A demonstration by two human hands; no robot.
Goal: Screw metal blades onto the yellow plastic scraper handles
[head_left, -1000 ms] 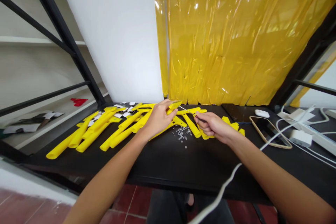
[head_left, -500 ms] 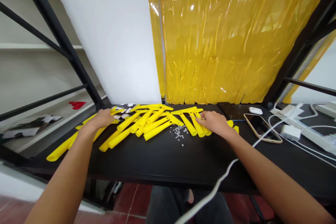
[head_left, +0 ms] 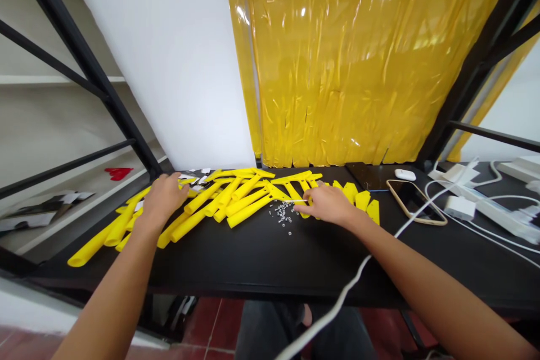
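My left hand point(head_left: 163, 199) lies over the left end of a heap of yellow plastic tube-shaped parts point(head_left: 196, 224). Its back faces me, and the fingertips are mostly hidden. Closed fingers of my right hand point(head_left: 327, 202) hold a thin metal rod point(head_left: 297, 201) that points left, its kind too small to make out. The rod's tip is close to a forked yellow part point(head_left: 276, 191). Just below lies a scatter of small screws and nuts point(head_left: 283, 214). Flat-ended yellow pieces point(head_left: 361, 200) sit right of my right hand.
A phone point(head_left: 415, 202) and a white earphone case point(head_left: 405, 174) lie on the black table point(head_left: 261, 264). White chargers point(head_left: 459, 208) and a power strip stand at the right. A white cable point(head_left: 352, 292) crosses the front edge, passing close to my right forearm.
My right hand has moved left and down with the metal rod, toward the screws, uncovering yellow pieces on its right. My left hand stays over the heap's left end. The view has shifted slightly.
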